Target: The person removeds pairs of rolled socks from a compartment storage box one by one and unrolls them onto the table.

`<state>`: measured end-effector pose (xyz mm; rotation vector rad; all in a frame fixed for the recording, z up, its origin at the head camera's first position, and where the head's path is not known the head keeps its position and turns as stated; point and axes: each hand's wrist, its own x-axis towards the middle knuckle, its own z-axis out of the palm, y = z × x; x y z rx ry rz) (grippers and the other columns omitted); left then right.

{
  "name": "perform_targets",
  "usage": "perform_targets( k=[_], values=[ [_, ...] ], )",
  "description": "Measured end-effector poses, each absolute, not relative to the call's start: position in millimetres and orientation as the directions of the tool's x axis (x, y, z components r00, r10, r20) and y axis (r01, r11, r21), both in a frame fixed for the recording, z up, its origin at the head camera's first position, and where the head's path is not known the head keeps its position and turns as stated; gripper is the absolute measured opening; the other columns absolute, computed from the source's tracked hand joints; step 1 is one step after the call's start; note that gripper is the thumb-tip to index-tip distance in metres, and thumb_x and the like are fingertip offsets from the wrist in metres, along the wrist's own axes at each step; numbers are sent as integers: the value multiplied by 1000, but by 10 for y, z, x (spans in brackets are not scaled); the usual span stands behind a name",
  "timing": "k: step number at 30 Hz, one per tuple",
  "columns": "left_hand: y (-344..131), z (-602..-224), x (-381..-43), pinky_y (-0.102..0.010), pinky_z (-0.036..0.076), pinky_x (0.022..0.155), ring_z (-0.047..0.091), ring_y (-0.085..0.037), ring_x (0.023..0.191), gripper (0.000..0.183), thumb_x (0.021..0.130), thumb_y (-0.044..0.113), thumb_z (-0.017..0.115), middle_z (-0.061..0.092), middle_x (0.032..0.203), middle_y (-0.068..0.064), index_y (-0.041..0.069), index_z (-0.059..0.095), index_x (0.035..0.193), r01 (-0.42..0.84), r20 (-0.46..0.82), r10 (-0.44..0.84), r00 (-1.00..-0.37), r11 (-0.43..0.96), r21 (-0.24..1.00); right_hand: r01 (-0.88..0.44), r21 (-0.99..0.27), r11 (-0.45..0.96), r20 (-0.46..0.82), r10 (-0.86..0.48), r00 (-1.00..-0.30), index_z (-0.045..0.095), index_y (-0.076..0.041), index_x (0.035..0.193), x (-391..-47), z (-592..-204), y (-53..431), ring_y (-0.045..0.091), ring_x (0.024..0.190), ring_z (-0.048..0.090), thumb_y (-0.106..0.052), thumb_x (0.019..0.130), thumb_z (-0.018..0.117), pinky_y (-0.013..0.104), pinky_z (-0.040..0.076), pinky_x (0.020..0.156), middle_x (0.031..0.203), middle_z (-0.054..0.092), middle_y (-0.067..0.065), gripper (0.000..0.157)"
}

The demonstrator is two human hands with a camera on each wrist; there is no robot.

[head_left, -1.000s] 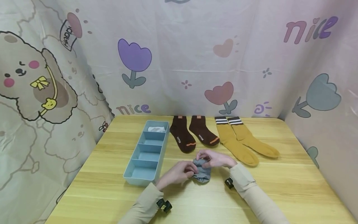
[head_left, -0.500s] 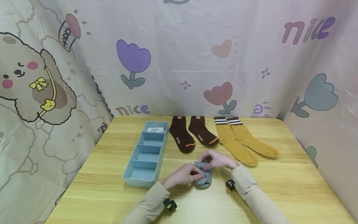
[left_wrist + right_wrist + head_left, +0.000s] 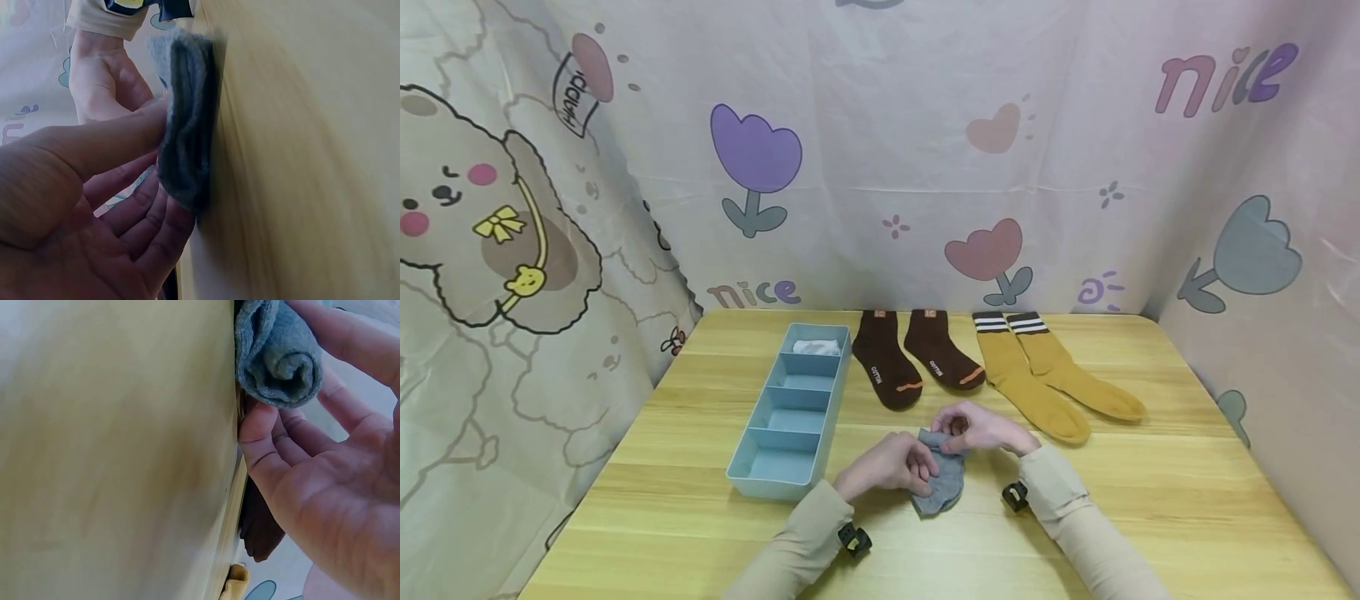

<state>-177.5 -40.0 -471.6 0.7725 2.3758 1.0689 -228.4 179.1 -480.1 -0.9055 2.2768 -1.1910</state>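
Note:
A grey sock (image 3: 945,482), partly rolled, lies on the table between both hands in the head view. My left hand (image 3: 889,463) pinches its left side; in the left wrist view the thumb lies against the folded layers of the grey sock (image 3: 184,119) and the fingers reach underneath. At the far end my right hand (image 3: 981,427) grips the rolled part with thumb and fingers. The right wrist view shows that end of the sock (image 3: 284,369) as a spiral roll, fingertips under it.
Left of the hands stands a blue four-section box (image 3: 825,429), a white rolled item (image 3: 816,347) in its far compartment. Behind the hands lie two brown socks (image 3: 887,362) and, farther right, two mustard socks (image 3: 1037,392). A printed curtain (image 3: 880,150) hangs behind the wooden table (image 3: 662,475).
The near end of the grey sock has spread flatter and reaches closer to the person. My left hand has shifted slightly right and nearer; the right hand keeps its grip at the far end.

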Motion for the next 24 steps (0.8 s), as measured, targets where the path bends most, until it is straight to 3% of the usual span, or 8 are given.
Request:
perform_targets(
  k=[10, 18, 24],
  values=[
    [-427, -4713, -1801, -14, 45, 58, 56, -1, 59, 33, 74, 1, 86, 72, 74, -6, 1, 72, 105, 307, -164, 654, -738, 543, 782, -397, -825, 402, 3, -699, -715, 61, -1, 103, -2287, -4823, 1781, 10, 81, 58, -1, 88, 65, 23, 50, 74, 91, 68, 16, 16],
    [-433, -4749, -1799, -13, 41, 55, 53, 3, 57, 15, 79, 7, 83, 73, 71, -4, 5, 78, 93, 349, -122, 639, -760, 559, 752, -383, -797, 467, -37, -671, -741, 69, -2, 101, -2287, -4815, 1750, 2, 86, 58, -7, 91, 64, 20, 50, 80, 99, 71, 10, 12],
    [-418, -4761, -1793, -14, 40, 54, 51, 3, 56, 12, 78, 7, 85, 71, 67, -3, 5, 78, 88, 352, -102, 616, -781, 570, 743, -379, -797, 471, -43, -670, -742, 67, 0, 100, -2293, -4812, 1749, 5, 78, 54, -12, 84, 78, 20, 47, 72, 87, 67, 9, 22]
  ],
)
